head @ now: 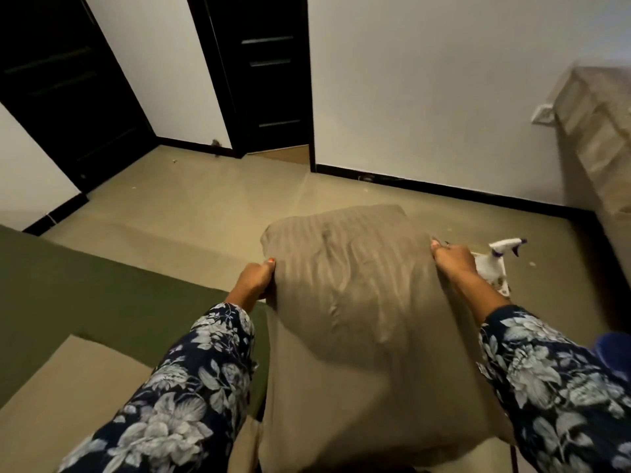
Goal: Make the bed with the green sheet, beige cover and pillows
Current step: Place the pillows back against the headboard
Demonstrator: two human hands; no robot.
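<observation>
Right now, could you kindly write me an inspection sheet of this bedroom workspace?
Surface: bed at lower left, the rest out of frame.
Job's things: green sheet spread on bed; beige cover lying over its near part; pillow held up in the air.
Clutter: spray bottle on the floor; small debris by the skirting.
Grippers: left hand and right hand grip the pillow's sides.
Cables: nothing seen.
Surroundings: two dark doors, white walls, wall socket.
</observation>
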